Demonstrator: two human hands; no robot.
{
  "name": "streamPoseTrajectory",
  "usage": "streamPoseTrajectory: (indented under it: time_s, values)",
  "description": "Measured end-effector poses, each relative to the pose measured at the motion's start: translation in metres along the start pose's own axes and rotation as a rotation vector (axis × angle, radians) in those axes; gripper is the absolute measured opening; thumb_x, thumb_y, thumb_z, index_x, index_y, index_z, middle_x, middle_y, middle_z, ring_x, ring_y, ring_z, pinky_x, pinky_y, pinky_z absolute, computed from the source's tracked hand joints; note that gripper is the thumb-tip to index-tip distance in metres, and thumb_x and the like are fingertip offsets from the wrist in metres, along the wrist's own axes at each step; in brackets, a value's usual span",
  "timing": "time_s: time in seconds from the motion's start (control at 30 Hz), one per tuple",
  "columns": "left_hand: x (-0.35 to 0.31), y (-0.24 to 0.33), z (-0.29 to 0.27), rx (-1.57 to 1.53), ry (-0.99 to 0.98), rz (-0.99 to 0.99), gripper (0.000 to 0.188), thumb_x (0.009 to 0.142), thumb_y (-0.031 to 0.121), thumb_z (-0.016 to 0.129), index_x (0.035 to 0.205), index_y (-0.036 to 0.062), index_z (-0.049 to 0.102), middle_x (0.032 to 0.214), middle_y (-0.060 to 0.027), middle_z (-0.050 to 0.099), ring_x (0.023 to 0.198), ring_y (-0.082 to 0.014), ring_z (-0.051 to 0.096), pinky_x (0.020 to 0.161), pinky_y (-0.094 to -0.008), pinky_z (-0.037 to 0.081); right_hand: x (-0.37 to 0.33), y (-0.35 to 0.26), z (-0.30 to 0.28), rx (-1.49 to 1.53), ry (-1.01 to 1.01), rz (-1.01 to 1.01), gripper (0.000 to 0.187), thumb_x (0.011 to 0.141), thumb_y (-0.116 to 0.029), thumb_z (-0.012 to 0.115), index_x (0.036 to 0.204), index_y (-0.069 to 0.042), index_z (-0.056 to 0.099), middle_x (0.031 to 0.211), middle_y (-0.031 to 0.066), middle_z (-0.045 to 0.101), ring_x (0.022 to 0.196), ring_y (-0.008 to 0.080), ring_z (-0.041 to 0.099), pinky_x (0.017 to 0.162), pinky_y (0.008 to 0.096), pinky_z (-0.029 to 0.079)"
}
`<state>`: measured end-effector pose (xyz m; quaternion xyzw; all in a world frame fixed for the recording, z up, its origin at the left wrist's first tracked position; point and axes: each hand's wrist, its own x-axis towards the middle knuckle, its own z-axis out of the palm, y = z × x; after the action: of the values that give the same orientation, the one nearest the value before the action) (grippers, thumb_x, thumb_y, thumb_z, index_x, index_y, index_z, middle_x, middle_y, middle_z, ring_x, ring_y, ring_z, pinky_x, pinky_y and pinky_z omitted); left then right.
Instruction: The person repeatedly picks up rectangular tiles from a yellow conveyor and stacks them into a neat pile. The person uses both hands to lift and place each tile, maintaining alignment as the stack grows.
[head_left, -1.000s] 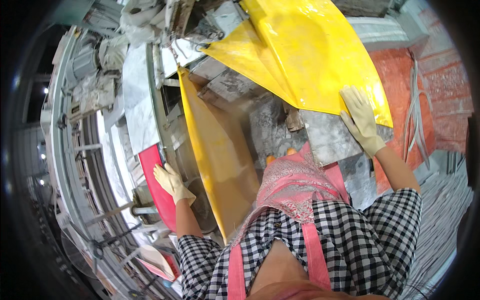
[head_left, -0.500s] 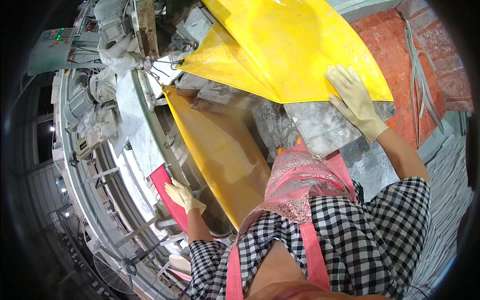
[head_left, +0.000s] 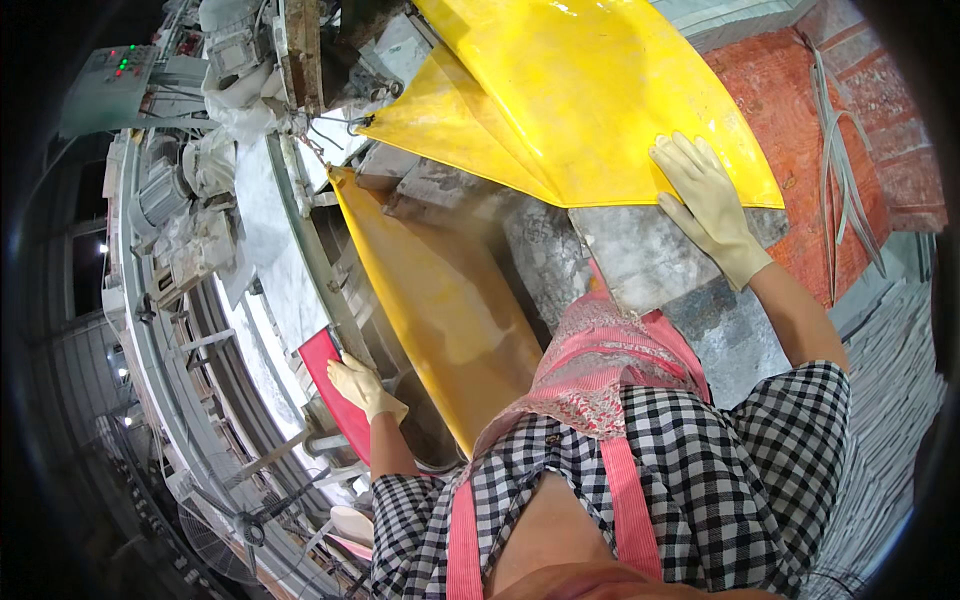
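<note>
My right hand (head_left: 702, 205), in a cream rubber glove, lies flat on the lower right part of a glossy yellow sheet (head_left: 600, 90). Its fingers are stretched out and hold nothing. Under the sheet's lower edge a grey, worn block (head_left: 640, 250) shows. My left hand (head_left: 360, 385), gloved alike, rests with extended fingers on a red strip (head_left: 335, 395) beside the machine rail. Between the hands a second yellow sheet (head_left: 440, 300), dusty and dull, hangs slanted, hooked near its upper corner by a chain (head_left: 312, 148).
On the left runs a long machine line with a pale slab (head_left: 265, 230), motors (head_left: 160, 190) and a control box (head_left: 108, 88) with lit lamps. A fan (head_left: 245, 525) stands at lower left. Orange sheeting (head_left: 800, 150) with loose grey straps (head_left: 840, 170) is at the right, near stacked thin sheets (head_left: 890, 370).
Almost nothing differs. The view has shifted slightly, and both hands keep their places on the yellow sheet and the red strip.
</note>
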<state>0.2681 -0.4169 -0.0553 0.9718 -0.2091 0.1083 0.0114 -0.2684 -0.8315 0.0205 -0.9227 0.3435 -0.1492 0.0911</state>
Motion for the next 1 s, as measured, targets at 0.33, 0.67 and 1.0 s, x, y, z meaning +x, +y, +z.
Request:
streamPoseTrajectory:
  time_s: [0.33, 0.67, 1.0]
  values:
    - [0.003, 0.007, 0.000, 0.043, 0.000, -0.006, 0.063, 0.109, 0.039, 0.038, 0.139, -0.0142, 0.050, 0.139, -0.0345, 0.055, 0.135, -0.0448, 0.050, 0.118, -0.0462, 0.035, 0.005, -0.003, 0.007, -0.011, 0.017, -0.022, 0.054, 0.096, -0.025, 0.061, 0.145, -0.006, 0.050, 0.150, 0.0154, 0.050, 0.144, 0.0363, 0.040, 0.121, 0.0517, 0.028]
    - [0.003, 0.011, 0.000, 0.033, -0.014, -0.025, 0.061, 0.108, 0.036, 0.041, 0.139, -0.0148, 0.050, 0.140, -0.0353, 0.054, 0.136, -0.0452, 0.048, 0.119, -0.0465, 0.033, 0.004, -0.002, 0.008, -0.011, 0.011, -0.024, 0.053, 0.098, -0.027, 0.059, 0.146, -0.005, 0.049, 0.152, 0.0156, 0.049, 0.145, 0.0368, 0.039, 0.122, 0.0520, 0.025]
    - [0.004, 0.008, 0.001, 0.043, 0.009, -0.001, 0.059, 0.107, 0.035, 0.043, 0.135, -0.0156, 0.052, 0.134, -0.0370, 0.057, 0.130, -0.0469, 0.053, 0.115, -0.0480, 0.037, 0.005, -0.001, 0.009, -0.011, 0.005, -0.022, 0.055, 0.097, -0.027, 0.060, 0.145, -0.005, 0.049, 0.150, 0.0153, 0.050, 0.144, 0.0376, 0.039, 0.121, 0.0521, 0.027]
